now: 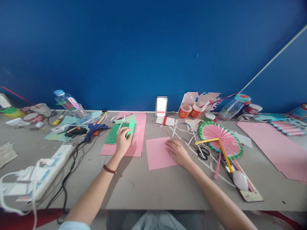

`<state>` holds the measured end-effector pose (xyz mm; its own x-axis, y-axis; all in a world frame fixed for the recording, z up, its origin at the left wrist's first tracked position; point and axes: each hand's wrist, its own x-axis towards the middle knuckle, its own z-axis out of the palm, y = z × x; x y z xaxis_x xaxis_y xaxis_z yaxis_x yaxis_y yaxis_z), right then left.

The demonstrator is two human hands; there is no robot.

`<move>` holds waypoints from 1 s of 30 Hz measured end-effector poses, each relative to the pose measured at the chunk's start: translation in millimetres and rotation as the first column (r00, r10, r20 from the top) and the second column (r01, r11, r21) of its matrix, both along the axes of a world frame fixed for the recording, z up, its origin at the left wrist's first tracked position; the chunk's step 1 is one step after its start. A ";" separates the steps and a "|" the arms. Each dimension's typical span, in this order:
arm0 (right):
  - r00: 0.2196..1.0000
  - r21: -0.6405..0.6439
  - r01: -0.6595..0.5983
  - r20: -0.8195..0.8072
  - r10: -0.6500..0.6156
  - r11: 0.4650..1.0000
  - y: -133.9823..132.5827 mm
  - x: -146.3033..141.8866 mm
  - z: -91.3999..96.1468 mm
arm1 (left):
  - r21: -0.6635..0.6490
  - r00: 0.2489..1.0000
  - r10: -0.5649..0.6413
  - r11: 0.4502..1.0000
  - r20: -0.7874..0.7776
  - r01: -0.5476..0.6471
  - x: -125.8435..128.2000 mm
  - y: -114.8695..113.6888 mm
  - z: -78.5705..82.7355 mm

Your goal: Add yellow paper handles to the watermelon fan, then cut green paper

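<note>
My left hand [124, 139] is over a dark green rectangular sheet or pad [111, 135], its fingers curled on a light green paper piece [131, 124]. Under the pad lies a larger pink sheet [141, 134]. My right hand [177, 149] rests flat, fingers stretched out, on the right part of a pink square of paper [155, 155]. To its right are black-handled scissors [203, 154], partly among white paper strips [192, 147]. A round watermelon-patterned paper fan [227, 137] with yellow sticks lies beyond them.
Red paper cups [185, 110] stand by the blue wall. A blue glue gun [92, 130], cables and a white power strip [54, 171] lie left. A tilted plastic bottle [72, 103] is behind. At right are a ruler [251, 195] and a large pink sheet [271, 147].
</note>
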<state>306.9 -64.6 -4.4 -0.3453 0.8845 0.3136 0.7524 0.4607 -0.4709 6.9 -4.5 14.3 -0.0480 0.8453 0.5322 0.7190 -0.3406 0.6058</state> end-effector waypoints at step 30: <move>0.948 -0.043 0.318 0.017 -0.317 0.947 0.2 16.1 17.3 | -0.371 0.658 -0.027 0.808 0.753 0.457 78.8 -46.3 -3.4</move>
